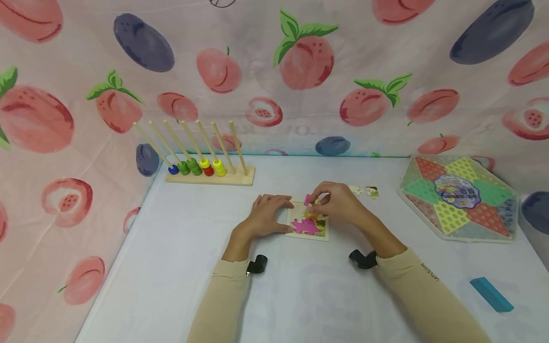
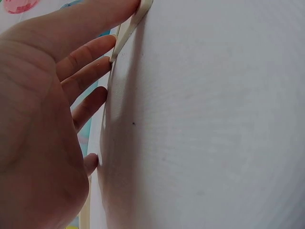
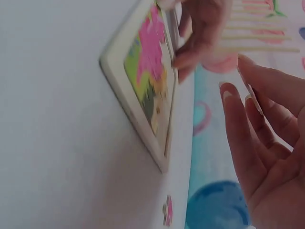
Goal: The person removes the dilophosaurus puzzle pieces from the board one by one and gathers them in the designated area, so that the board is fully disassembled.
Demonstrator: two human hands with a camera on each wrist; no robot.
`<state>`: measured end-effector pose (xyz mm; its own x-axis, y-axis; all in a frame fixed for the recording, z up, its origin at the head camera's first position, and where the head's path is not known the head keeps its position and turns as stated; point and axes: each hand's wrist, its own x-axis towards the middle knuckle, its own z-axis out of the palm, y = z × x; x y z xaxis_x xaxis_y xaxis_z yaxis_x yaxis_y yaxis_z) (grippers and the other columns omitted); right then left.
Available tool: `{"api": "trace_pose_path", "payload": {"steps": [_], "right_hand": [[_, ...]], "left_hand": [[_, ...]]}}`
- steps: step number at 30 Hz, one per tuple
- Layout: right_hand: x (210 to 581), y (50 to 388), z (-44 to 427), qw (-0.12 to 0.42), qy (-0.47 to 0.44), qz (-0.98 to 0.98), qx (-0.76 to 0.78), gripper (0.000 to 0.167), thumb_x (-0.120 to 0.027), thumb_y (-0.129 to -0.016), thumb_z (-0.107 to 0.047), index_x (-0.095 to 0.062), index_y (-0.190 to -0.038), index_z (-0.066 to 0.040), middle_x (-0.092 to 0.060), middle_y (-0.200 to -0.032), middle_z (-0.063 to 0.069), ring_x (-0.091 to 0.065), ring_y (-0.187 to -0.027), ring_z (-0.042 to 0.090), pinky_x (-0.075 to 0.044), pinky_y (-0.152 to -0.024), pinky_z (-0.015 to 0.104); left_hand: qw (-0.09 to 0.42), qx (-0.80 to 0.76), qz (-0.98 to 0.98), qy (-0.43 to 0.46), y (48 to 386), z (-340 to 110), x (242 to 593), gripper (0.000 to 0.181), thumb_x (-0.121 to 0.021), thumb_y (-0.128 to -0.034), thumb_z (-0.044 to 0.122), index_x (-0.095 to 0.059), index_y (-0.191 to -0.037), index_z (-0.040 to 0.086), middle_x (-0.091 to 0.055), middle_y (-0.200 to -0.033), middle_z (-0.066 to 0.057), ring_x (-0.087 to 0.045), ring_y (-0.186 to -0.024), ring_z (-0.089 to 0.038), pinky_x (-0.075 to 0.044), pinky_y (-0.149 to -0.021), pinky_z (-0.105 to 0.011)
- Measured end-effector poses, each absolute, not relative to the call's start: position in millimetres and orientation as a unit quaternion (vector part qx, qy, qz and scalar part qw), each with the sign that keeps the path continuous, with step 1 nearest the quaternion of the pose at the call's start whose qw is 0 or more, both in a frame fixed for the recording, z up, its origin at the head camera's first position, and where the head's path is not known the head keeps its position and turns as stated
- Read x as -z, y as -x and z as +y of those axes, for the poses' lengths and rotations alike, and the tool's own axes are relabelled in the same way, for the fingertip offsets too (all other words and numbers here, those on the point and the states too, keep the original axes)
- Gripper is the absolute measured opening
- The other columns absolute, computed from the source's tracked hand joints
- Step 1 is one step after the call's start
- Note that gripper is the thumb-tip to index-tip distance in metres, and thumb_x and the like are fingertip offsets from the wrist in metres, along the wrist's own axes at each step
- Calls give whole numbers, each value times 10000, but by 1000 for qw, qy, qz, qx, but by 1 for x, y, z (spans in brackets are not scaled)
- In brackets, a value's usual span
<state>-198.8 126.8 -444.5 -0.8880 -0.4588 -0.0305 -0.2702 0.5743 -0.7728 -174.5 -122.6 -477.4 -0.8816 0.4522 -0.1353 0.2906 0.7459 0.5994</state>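
Note:
A small square jigsaw puzzle board (image 1: 307,237) with a pale frame lies on the white table; its assembled part shows a pink shape with green and yellow around it. My left hand (image 1: 266,216) touches the board's left side, thumb low and forefinger high, its fingers spread and fairly straight. Above the board's upper part, my right hand (image 1: 340,202) pinches a pink puzzle piece (image 1: 308,199) between thumb and fingers. From the right wrist, that puzzle piece (image 3: 252,93) appears edge-on, apart from the board (image 3: 131,117). Two loose puzzle pieces (image 1: 372,192) lie beyond the right hand.
At the back left stands a wooden counting rack (image 1: 210,178) with upright pegs and coloured beads. A hexagonal Chinese checkers box (image 1: 459,195) lies at the right. Nearer, at the right, is a blue block (image 1: 491,294). A fruit-print curtain (image 1: 257,62) hangs behind the table.

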Motion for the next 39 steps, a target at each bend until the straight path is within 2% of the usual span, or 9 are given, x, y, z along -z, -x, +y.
{"api": "trace_pose_path", "payload": {"steps": [6,12,17,21,25,32,35,37,39], "right_hand": [[444,206,148,133,163,878,430,222,-813,-861,-111,-744,-1071,-86,-674,-1127,115,-694,-809,191,-609,-625,259],[440,208,167,106,152,889,418,255,-740,-928,-107,-739,-1183,-95,-675,-1223,113,-679,-909,294,-608,-627,245],[441,208,183,84,156,890,420,269,-717,-946,-102,-726,-1213,-69,-676,-1257,143,-723,-896,337,-611,-632,248],[446,207,193,92,125,891,427,250,-758,-909,-103,-739,-1154,-55,-729,-1157,182,-763,-759,236,-622,-656,284],[454,205,196,119,93,895,419,250,-786,-880,-137,-748,-1095,-15,-774,-1033,211,-752,-698,133,-605,-659,249],[470,201,193,150,79,899,404,232,-759,-912,-164,-755,-1071,5,-733,-1110,233,-729,-666,98,-567,-623,193],[473,200,191,152,75,902,397,222,-752,-917,-159,-754,-1061,10,-759,-957,184,-699,-637,101,-561,-598,207],[474,200,188,153,64,907,386,223,-755,-914,-176,-754,-1058,-5,-747,-820,126,-654,-604,112,-535,-577,224],[474,200,186,153,52,914,373,226,-759,-913,-199,-754,-1057,-25,-713,-754,72,-617,-577,129,-510,-563,238]], "left_hand": [[141,-303,922,-197,174,-123,477,570,-858,-813,328,-634,-1323,210,-467,-1604,33,-351,-1451,-285,-70,-1273,-615],[139,-304,921,-199,174,-123,478,573,-861,-812,325,-633,-1324,205,-465,-1606,31,-352,-1452,-286,-71,-1271,-619],[141,-308,920,-199,174,-123,478,580,-860,-812,322,-630,-1329,193,-459,-1610,28,-349,-1453,-289,-65,-1272,-621],[143,-314,918,-197,174,-123,478,574,-859,-813,314,-632,-1327,194,-461,-1608,29,-344,-1458,-288,-52,-1275,-620],[143,-316,917,-195,174,-124,479,570,-858,-812,310,-634,-1325,200,-464,-1606,30,-342,-1459,-289,-48,-1277,-616],[143,-316,917,-198,174,-124,479,569,-855,-814,306,-632,-1327,199,-460,-1609,34,-342,-1462,-295,-49,-1275,-620],[144,-316,917,-198,174,-124,478,569,-854,-816,307,-631,-1329,200,-458,-1610,34,-339,-1465,-298,-48,-1275,-620],[145,-316,916,-198,174,-124,478,568,-853,-817,308,-631,-1329,201,-459,-1610,31,-340,-1464,-298,-49,-1275,-620],[145,-316,917,-198,174,-124,478,567,-852,-819,309,-631,-1329,201,-460,-1609,27,-340,-1464,-298,-47,-1275,-622]]}}
